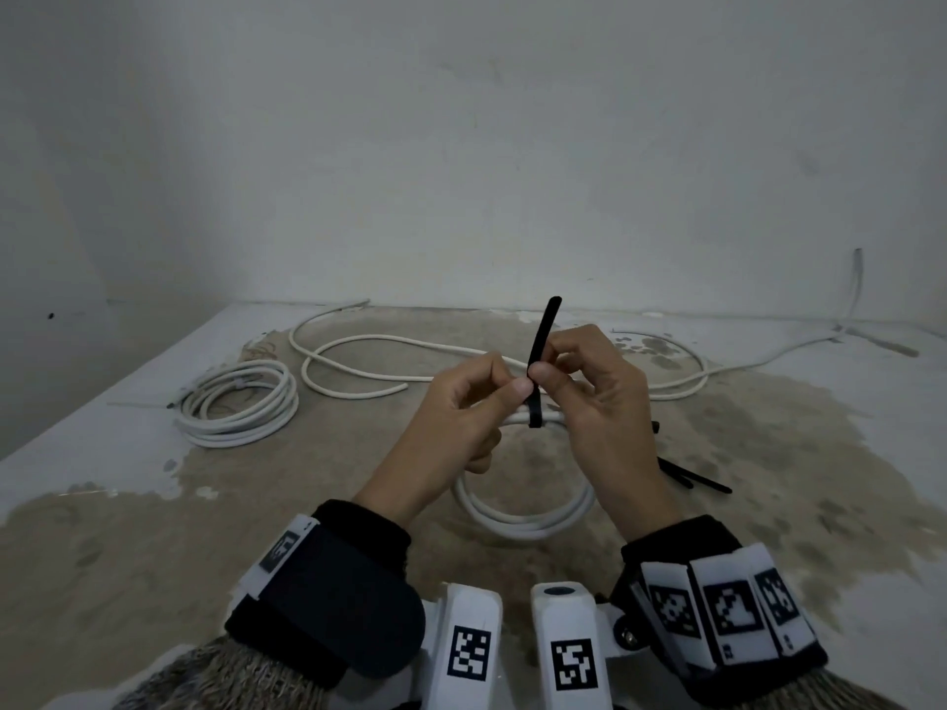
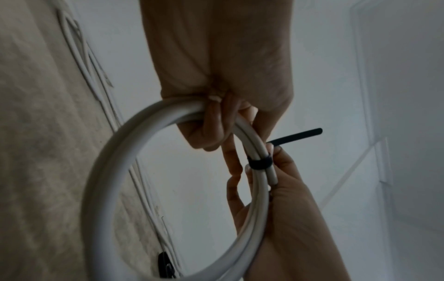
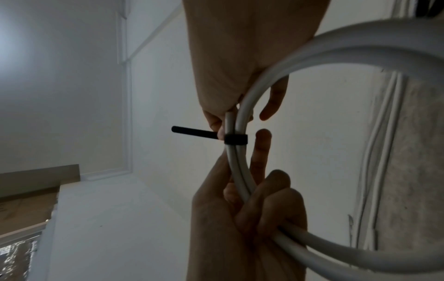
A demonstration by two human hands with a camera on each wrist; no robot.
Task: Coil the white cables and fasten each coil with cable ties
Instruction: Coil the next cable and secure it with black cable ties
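Observation:
I hold a small coil of white cable (image 1: 522, 520) upright above the table. My left hand (image 1: 507, 397) grips its top with curled fingers, thumb pressed beside a black cable tie (image 1: 535, 417) looped round the strands. My right hand (image 1: 548, 366) pinches the tie's tail just above the loop, and the free end stands up. In the left wrist view the coil (image 2: 108, 171) hangs from my left hand (image 2: 216, 121) with the tie (image 2: 260, 161) snug round two strands. In the right wrist view my right hand (image 3: 221, 129) pinches the tail next to the tie (image 3: 235, 139).
A tied coil of white cable (image 1: 241, 407) lies at the left of the stained table (image 1: 153, 504). Loose white cable (image 1: 389, 361) snakes across the back toward the wall. Spare black ties (image 1: 692, 479) lie just right of my right wrist.

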